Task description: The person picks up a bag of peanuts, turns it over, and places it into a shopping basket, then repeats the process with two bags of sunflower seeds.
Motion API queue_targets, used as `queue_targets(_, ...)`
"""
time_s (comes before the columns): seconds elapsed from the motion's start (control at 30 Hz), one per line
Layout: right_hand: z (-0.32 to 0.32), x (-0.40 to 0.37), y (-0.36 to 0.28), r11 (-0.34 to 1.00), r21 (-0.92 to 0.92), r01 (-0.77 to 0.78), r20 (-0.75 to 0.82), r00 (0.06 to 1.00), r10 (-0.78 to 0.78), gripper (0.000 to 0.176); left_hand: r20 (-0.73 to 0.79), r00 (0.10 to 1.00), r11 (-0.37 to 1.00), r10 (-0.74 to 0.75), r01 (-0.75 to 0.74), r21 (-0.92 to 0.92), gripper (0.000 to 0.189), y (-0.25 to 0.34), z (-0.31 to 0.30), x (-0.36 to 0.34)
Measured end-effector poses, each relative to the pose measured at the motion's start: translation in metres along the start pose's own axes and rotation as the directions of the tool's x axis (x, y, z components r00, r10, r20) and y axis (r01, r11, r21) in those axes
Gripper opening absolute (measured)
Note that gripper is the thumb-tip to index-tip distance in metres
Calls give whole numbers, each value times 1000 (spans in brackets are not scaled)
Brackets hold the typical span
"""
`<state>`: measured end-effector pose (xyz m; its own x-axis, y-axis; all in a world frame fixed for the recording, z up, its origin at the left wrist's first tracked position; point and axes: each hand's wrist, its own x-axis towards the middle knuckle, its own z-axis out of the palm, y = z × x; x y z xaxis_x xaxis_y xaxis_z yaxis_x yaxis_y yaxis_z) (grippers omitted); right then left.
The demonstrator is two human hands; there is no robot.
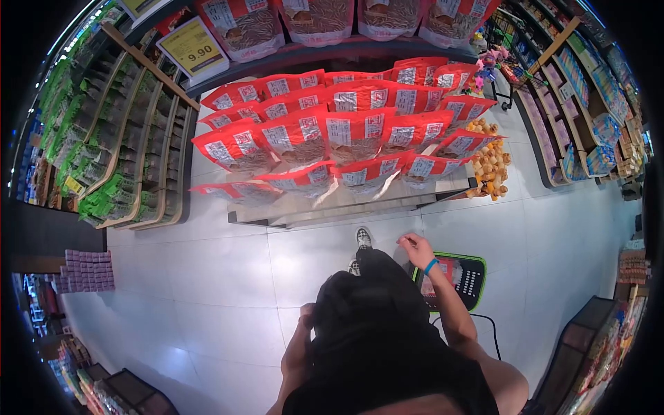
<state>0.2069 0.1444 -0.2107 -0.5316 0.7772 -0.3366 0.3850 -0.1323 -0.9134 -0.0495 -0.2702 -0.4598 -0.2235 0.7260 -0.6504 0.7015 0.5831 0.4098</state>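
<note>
My right hand (416, 250) hangs in front of me, palm turned inward and fingers loosely bent, with nothing visible in it. A blue band (431, 266) circles that wrist. Just beside and below it on the floor stands a black shopping basket (472, 283) with a green rim, and a red package (448, 271) lies inside. My left hand (307, 317) is down at my side against my black clothing, its fingers mostly hidden. Ahead of me, red-topped bags of dried food (360, 131) stand in rows on a low display (332, 213), apart from both hands.
Above the bags runs a shelf with more bags (315, 21) and a yellow price tag (192, 50) reading 9.90. Green-topped packages fill a tiered rack (183, 159) on the left. Round orange-brown items (490, 166) hang at the display's right end. A cart (510, 72) stands behind.
</note>
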Motion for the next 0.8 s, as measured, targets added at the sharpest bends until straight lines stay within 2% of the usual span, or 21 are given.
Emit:
queue_targets(0.07,1,19,-19,999,-39,18,25,1000,-17,23,-131,985,980,-110,86,-180,23,-2,-8,25)
queue_targets(0.13,3,34,-30,992,-107,64,76,996,-57,21,-232,966,943,-114,32,-332,26,22,-50,34)
queue_targets(0.17,3,41,-32,989,-117,91,87,993,-82,20,-116,926,654,-358,161,-739,28,49,-79,33)
queue_targets(0.2,2,49,-33,989,-118,87,92,993,-76,20,97,855,192,-510,222,-956,31,79,-114,35)
queue_targets(0.27,-1,59,-30,964,-233,130,149,984,-97,22,42,877,213,-478,163,-963,34,96,-151,49)
queue_targets(0.3,-5,66,-29,964,-233,130,150,984,-97,22,14,884,228,-468,135,-964,34,104,-166,60)
queue_targets(0.37,-11,74,-24,944,-318,87,197,980,-24,28,-46,899,266,-435,79,-961,35,121,-195,78)
queue_targets(0.47,-22,84,-20,952,-300,51,175,985,3,28,-155,930,298,-334,-52,-953,41,156,-239,101)
queue_targets(0.53,-33,93,-13,952,-303,45,166,986,6,28,-179,933,321,-312,-73,-944,42,179,-261,116)
queue_targets(0.63,-50,108,0,947,-320,39,129,992,2,29,-210,944,269,-254,-140,-953,46,211,-286,135)
queue_targets(0.73,-62,119,2,934,-356,30,74,997,-4,31,-239,939,314,-246,-156,-936,46,224,-292,153)
queue_targets(0.8,-67,127,2,927,-375,29,40,999,-15,32,-211,921,255,-329,-129,-958,44,228,-291,164)
